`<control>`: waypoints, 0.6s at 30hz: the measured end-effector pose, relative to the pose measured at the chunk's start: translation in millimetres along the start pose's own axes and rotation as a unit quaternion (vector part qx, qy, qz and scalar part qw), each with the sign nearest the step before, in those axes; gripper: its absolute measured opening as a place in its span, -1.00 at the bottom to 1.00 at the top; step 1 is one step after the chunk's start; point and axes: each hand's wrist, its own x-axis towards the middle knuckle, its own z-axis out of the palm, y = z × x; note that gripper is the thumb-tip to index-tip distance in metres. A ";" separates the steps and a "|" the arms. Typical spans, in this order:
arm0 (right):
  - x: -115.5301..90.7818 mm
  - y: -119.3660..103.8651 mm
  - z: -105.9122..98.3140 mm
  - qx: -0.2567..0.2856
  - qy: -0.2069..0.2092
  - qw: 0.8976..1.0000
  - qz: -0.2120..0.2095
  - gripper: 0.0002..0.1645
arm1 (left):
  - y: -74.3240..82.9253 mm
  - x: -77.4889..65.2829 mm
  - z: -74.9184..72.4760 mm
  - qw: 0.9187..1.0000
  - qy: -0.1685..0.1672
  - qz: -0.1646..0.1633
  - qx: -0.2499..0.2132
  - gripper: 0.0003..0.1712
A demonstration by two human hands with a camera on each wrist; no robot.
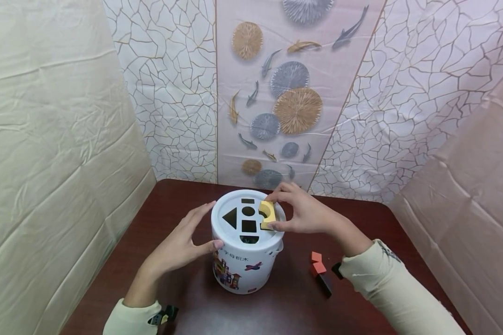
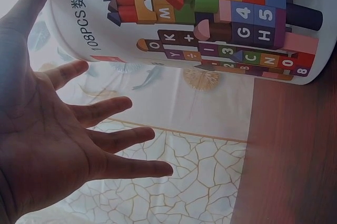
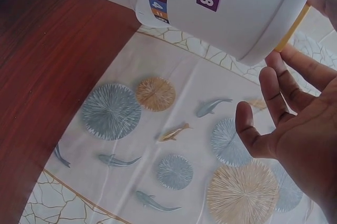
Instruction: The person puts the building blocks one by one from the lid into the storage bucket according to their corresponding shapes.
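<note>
A white bucket [image 1: 251, 265] with printed block pictures stands upright on the table, its lid [image 1: 230, 201] cut with several shaped holes. My right hand [image 1: 303, 209] pinches a yellow arch-shaped block [image 1: 269, 213] between thumb and fingers at the lid's right side, right over a hole. In the right wrist view only a thin yellow edge of the block [image 3: 293, 28] shows past the lid rim. My left hand [image 1: 182, 242] rests on the left of the lid rim, thumb at the front and fingers spread; the left wrist view shows the spread fingers [image 2: 116, 110] beside the bucket wall.
To the right of the bucket lie two orange-red blocks [image 1: 317, 268] and a dark block [image 1: 324, 284] on the dark red table [image 1: 184, 204]. Patterned cloth [image 1: 180, 93] hangs behind the table, with plain cloth [image 1: 58, 153] on the left side.
</note>
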 end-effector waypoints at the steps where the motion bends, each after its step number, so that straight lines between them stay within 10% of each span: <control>1: -0.3 -0.8 -0.1 0.002 -0.002 1.000 0.002 -0.39 | 0.1 -0.1 -0.1 1.000 0.000 0.000 0.000 0.19; 18: -4.1 -3.8 -0.7 -0.002 -0.013 1.000 0.024 -0.24 | 0.9 -0.3 -0.7 1.000 0.000 0.001 0.002 0.19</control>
